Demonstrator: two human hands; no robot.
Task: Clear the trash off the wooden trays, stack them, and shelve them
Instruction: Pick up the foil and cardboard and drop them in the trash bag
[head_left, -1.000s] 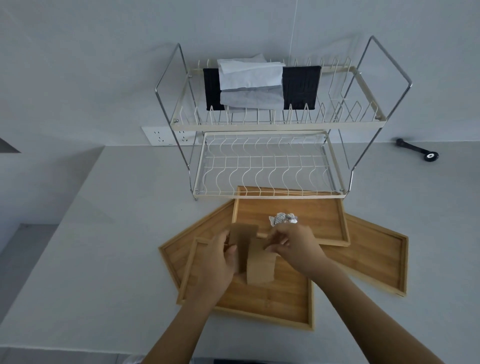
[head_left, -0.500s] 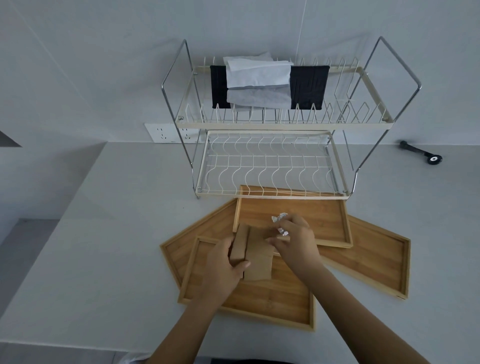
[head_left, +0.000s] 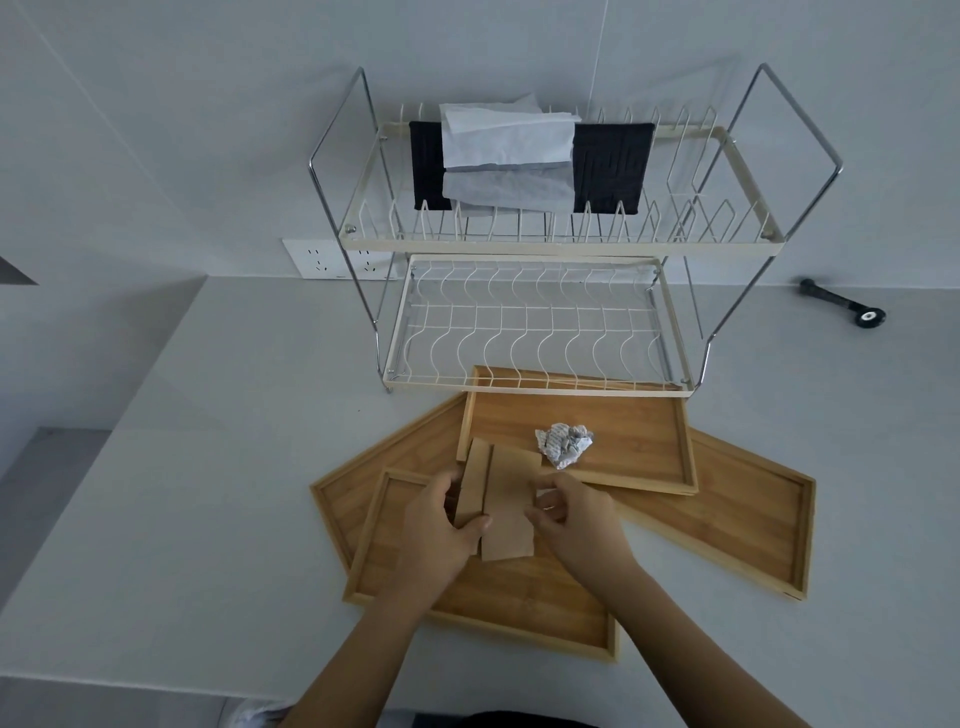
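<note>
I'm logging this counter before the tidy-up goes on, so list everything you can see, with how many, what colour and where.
Wooden trays: four, light brown, overlapping on the counter before the rack.
Cardboard pieces: brown, folded, exact count unclear, held over the nearest tray.
Crumpled paper: one, white with grey print, on the tray nearest the rack.
Dish rack: one, cream wire with chrome frame, two tiers, against the wall.
Dark cloth: one, black, on the top tier.
Tissues: white, draped over the cloth.
Wall socket: one, white, left of the rack.
Black tool: one, far right on the counter.
Counter: one, pale grey.
Hands: left hand and right hand, both gripping the cardboard.
</note>
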